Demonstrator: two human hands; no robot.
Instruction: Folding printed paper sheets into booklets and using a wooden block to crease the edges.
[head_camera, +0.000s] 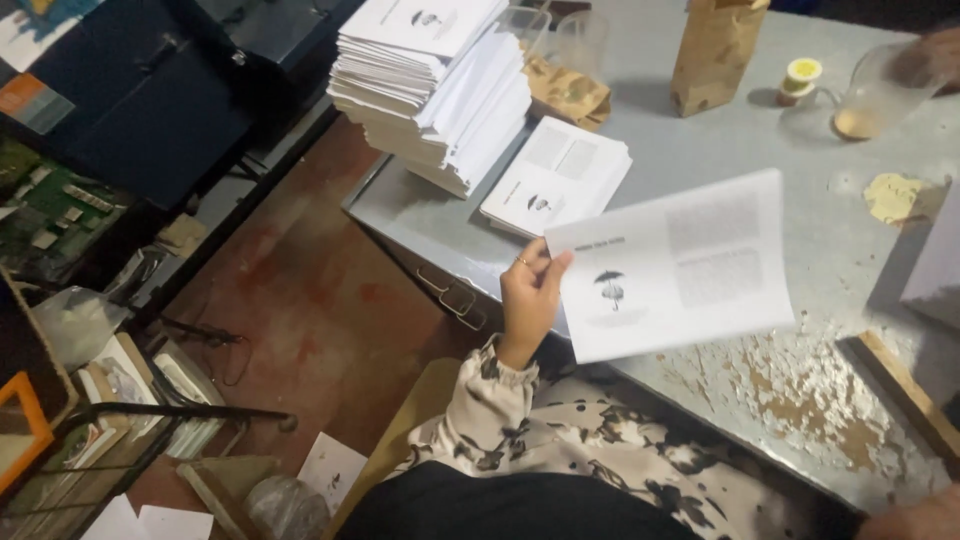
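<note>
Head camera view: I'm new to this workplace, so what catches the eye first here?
A printed sheet with a small umbrella drawing, held at its edge by the left hand above the grey table. Behind it, a tall stack of white sheets stands at the table's corner, with a smaller pile beside it.

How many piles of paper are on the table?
2: a tall stack at the table's far left corner, and a small stack just in front of it. The left hand holds one loose sheet.

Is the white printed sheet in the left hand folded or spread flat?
Spread flat: the white printed sheet shows both text columns and an umbrella picture, held at its edge by the left hand above the grey metal table.
</note>
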